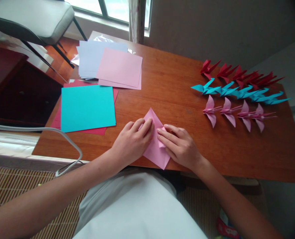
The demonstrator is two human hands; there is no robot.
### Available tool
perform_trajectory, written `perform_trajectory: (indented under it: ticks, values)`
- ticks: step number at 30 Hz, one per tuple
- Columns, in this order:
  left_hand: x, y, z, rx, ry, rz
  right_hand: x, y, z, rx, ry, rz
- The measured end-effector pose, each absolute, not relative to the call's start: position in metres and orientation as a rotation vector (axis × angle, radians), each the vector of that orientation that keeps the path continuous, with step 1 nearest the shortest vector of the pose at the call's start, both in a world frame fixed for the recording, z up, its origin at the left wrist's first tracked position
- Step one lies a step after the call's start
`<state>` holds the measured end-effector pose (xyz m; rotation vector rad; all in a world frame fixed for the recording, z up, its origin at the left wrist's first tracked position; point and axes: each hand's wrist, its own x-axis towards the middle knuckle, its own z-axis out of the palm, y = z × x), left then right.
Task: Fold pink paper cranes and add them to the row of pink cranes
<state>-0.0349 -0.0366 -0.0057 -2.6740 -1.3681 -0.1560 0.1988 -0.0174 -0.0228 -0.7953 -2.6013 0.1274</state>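
A pink sheet of origami paper [155, 153] lies partly folded at the table's front edge, one corner pointing away from me and one towards me. My left hand [135, 137] rests on its left side, the bent fingertips pressing it to the wood. From the right, my right hand [178, 142] holds a small folded flap [161, 143] near the middle, fingers close together on top of it. The fingers cover parts of the creases, and both thumbs are mostly hidden.
Red cranes [239, 75], blue cranes [244, 93] and pink cranes [245, 114] stand in rows at the right. Stacked at the left are blue paper [88, 109], red paper [56, 116], pink sheets [120, 67] and pale sheets [89, 59]. A white cable [70, 141] loops by the left edge.
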Motion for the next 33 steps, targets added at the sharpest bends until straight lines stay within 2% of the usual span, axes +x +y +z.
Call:
perform_trajectory:
  ticks: [17,27,30,33]
  values:
    - [-0.0341,-0.0434,0.0008,-2.707,-1.295,-0.231,0.1992,-0.0168,-0.0241,-0.799,-2.609,0.153]
    - [-0.0357,-0.0399,-0.0031,-2.798,-1.361,-0.091,0.1988,-0.0175,-0.0241,-0.808,-2.601,0.174]
    - [-0.0364,-0.0402,-0.003,-2.794,-1.362,-0.093,0.2022,-0.0181,-0.0229,-0.799,-2.602,0.26]
    - [-0.0364,-0.0406,-0.0021,-2.805,-1.356,-0.079,0.2044,-0.0141,-0.0186,-0.776,-2.486,0.501]
